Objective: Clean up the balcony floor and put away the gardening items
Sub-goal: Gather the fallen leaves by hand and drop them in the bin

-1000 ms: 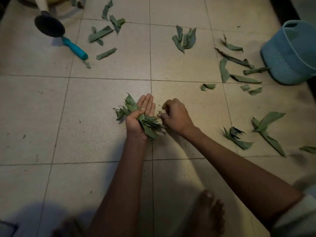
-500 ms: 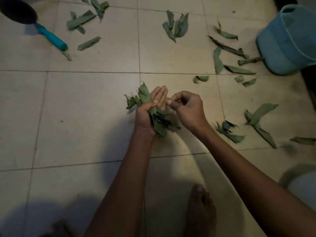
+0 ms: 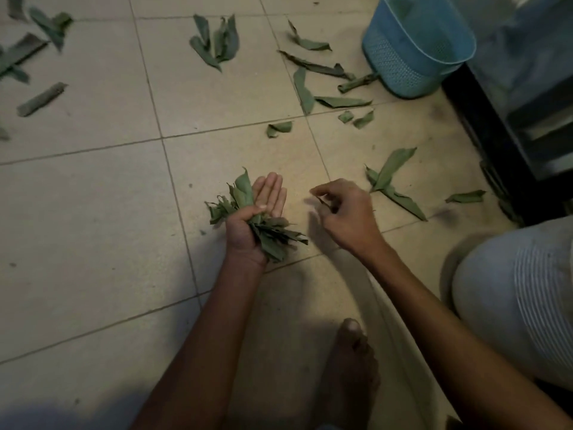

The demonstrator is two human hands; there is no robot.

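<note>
Tiled floor [image 3: 93, 212]: left hand [image 3: 251, 218] clamps crumpled green leaves [image 3: 273, 234] (thumb-pinned); right hand [image 3: 344, 209] loosely curled.

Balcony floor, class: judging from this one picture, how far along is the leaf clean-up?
Done: a patch of tiled floor near the person shows no leaves. In hand: the left hand holds a bunch of leaves; the right hand hovers, fingers curled. Left: scattered leaves on the tiles; whether the blue basket holds anything is unclear.

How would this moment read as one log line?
left hand: grips leaf bundle | right hand: apart, fingers curled, contents unclear | loose leaves on floor | blue basket: upright
</note>
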